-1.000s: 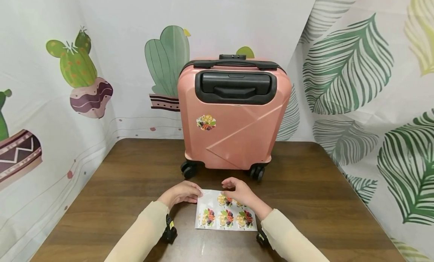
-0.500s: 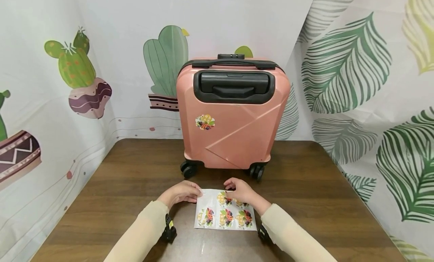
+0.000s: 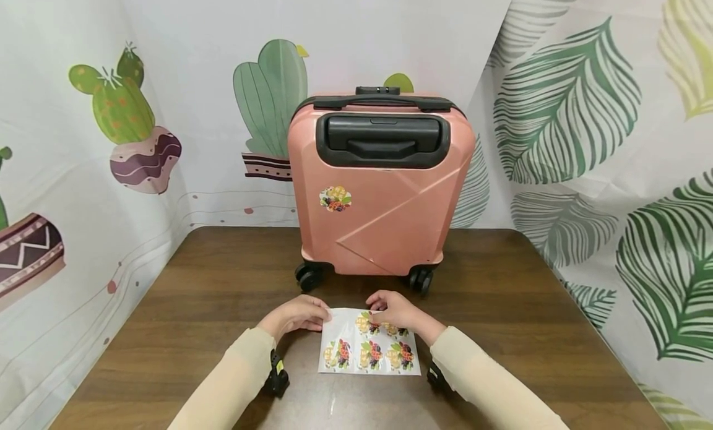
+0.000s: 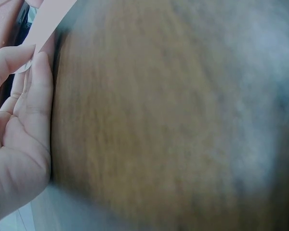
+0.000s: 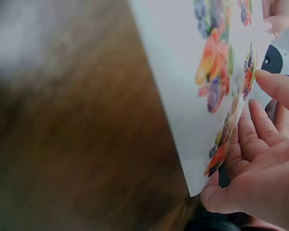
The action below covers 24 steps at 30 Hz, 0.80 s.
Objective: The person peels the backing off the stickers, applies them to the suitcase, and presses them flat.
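Observation:
A white sticker sheet (image 3: pixel 340 334) with several fruit-print stickers is held just in front of the suitcase (image 3: pixel 384 219). In the head view, my left hand (image 3: pixel 298 315) pinches its upper left corner; the left wrist view shows the thumb and fingertips meeting on the paper. My right hand (image 3: pixel 401 312) is at the sheet's upper right edge, thumb on the printed face and other fingers behind it, as the right wrist view shows. It partly covers the upper right stickers. A bare white patch lies at the sheet's upper left. One fruit sticker (image 3: pixel 335 198) is on the pink suitcase's left side.
The suitcase stands upright on black wheels (image 3: pixel 308 276) at the back of the brown wooden table (image 3: pixel 223 263). Its black pull handle (image 3: pixel 384 139) is folded in. Behind hangs a printed cloth (image 3: pixel 206 108) with cacti and leaves. Black wrist cameras (image 3: pixel 276 377) sit under the sleeves.
My right hand has shifted slightly to the right along the sheet's top edge, showing more of an upper sticker. The left hand keeps its grip. The head view has drifted slightly.

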Each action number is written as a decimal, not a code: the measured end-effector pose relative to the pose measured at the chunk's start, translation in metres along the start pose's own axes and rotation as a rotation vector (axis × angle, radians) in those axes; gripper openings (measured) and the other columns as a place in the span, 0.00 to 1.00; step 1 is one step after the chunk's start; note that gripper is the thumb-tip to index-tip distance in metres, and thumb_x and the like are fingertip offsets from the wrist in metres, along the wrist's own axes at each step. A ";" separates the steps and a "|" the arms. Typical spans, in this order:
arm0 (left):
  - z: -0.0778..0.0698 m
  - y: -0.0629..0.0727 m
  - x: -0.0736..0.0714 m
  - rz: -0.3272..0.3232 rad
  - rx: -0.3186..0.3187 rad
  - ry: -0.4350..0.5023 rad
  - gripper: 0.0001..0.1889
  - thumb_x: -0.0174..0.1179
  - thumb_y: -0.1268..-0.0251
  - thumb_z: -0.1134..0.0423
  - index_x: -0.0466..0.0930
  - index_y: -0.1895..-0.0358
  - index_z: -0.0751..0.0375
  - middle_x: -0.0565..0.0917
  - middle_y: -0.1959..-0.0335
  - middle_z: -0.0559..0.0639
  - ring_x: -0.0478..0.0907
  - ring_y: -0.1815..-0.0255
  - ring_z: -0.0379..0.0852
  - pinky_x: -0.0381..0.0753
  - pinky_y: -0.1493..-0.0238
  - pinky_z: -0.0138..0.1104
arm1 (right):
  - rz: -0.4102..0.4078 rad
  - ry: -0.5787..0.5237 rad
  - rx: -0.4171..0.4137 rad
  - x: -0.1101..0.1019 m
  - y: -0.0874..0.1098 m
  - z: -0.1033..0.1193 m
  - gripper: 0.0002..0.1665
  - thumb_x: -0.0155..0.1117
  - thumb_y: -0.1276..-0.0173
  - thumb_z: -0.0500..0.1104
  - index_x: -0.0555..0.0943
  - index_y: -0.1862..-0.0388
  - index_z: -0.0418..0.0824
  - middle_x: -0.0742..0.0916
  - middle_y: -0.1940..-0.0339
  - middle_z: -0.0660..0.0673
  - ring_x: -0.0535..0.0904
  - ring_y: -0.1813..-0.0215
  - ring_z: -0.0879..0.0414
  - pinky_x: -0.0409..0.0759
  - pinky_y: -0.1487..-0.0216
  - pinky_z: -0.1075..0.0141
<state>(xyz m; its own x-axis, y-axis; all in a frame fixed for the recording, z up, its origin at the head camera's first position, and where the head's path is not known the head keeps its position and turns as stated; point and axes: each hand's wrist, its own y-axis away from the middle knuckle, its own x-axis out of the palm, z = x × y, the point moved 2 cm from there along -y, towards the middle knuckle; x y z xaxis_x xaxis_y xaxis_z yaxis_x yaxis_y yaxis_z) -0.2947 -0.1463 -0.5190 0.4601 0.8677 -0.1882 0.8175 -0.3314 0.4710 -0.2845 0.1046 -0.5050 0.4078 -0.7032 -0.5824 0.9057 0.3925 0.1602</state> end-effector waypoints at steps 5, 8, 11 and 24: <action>0.002 -0.003 -0.001 -0.001 -0.003 0.005 0.02 0.65 0.37 0.69 0.84 0.63 0.64 0.84 0.71 0.46 0.81 0.70 0.37 0.86 0.62 0.30 | 0.005 -0.012 0.016 0.000 -0.001 -0.001 0.18 0.72 0.35 0.35 0.82 0.47 0.33 0.85 0.57 0.41 0.78 0.56 0.55 0.78 0.53 0.63; 0.004 -0.004 -0.001 0.001 -0.009 0.008 0.02 0.65 0.37 0.69 0.83 0.63 0.63 0.84 0.71 0.45 0.81 0.69 0.37 0.85 0.62 0.29 | 0.005 -0.015 0.015 0.001 -0.001 -0.002 0.17 0.71 0.35 0.34 0.82 0.48 0.33 0.85 0.59 0.41 0.76 0.58 0.56 0.76 0.55 0.65; 0.004 -0.004 -0.001 0.002 -0.010 0.009 0.02 0.66 0.37 0.69 0.82 0.64 0.63 0.84 0.71 0.45 0.82 0.69 0.37 0.85 0.61 0.29 | -0.002 -0.022 0.017 0.002 -0.001 -0.002 0.17 0.71 0.35 0.32 0.82 0.48 0.32 0.84 0.61 0.42 0.75 0.60 0.56 0.75 0.58 0.66; 0.004 -0.006 -0.001 0.015 -0.010 0.010 0.03 0.65 0.37 0.69 0.80 0.67 0.61 0.83 0.72 0.46 0.81 0.69 0.38 0.85 0.62 0.30 | -0.046 -0.065 0.057 0.006 -0.001 0.000 0.18 0.71 0.38 0.28 0.83 0.48 0.32 0.83 0.65 0.42 0.74 0.63 0.56 0.74 0.62 0.67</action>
<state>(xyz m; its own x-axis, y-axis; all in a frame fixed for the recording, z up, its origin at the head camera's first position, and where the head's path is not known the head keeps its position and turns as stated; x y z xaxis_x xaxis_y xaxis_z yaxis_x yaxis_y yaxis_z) -0.2986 -0.1468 -0.5254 0.4687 0.8665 -0.1721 0.8071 -0.3409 0.4820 -0.2828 0.1004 -0.5083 0.3703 -0.7578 -0.5373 0.9281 0.3255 0.1806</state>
